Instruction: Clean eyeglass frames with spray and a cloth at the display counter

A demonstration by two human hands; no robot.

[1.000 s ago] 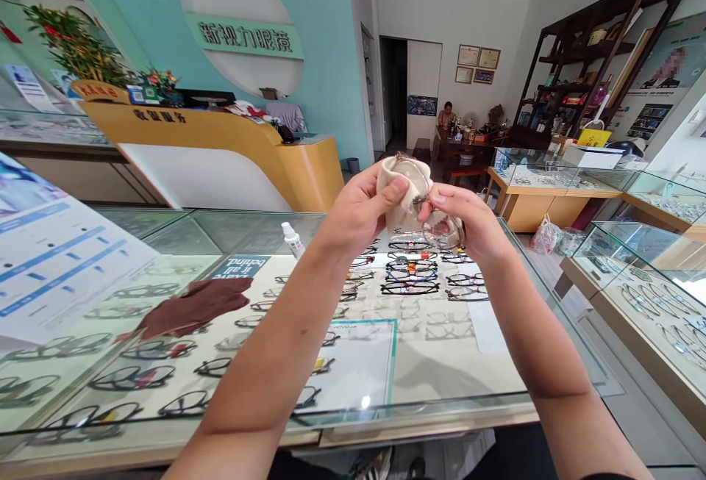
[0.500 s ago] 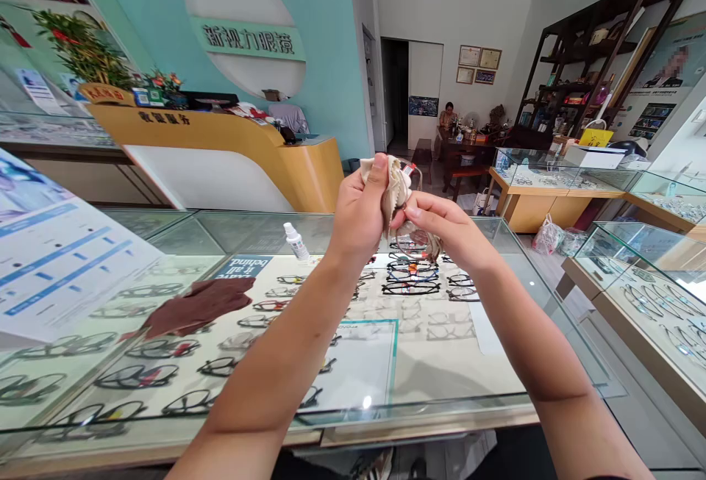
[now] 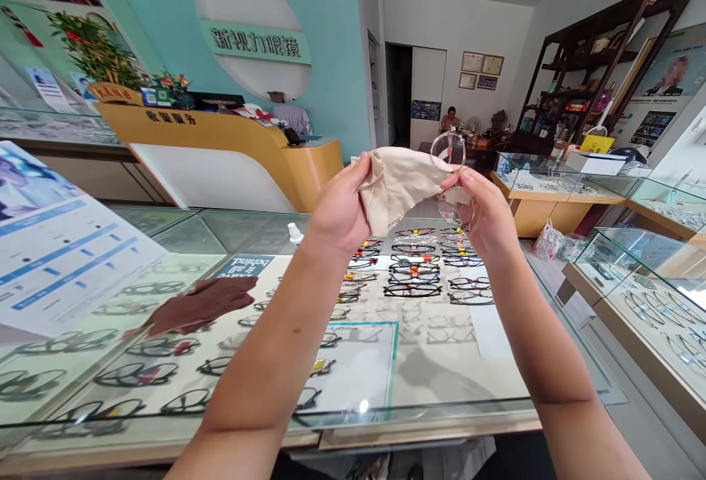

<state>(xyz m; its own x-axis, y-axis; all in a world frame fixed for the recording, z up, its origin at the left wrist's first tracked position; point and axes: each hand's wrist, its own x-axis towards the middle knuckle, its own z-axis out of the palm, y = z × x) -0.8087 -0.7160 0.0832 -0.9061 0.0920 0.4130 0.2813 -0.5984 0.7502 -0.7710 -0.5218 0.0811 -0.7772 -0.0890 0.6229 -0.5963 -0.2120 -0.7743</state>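
Both my hands are raised over a glass display counter [image 3: 452, 399]. My left hand [image 3: 337, 209] is closed on one end of a beige cleaning cloth [image 3: 398, 183], which stretches across to my right hand [image 3: 481, 214]. That hand pinches a pair of thin-framed glasses [image 3: 448, 151] together with the cloth's other end. One clear round lens stands up above my right fingers; the other lens is partly hidden behind them.
Several rows of eyeglass frames [image 3: 413, 274] lie inside the counter. A brown cloth [image 3: 201, 302] and a small spray bottle [image 3: 296, 233] rest on the glass. A printed sign [image 3: 60, 245] stands at left. More glass cases [image 3: 645, 274] are on the right. A person [image 3: 451, 120] sits at a far table.
The cloth was bunched around the glasses between both hands. Now my hands have moved apart and up, the cloth is spread out and one lens is uncovered.
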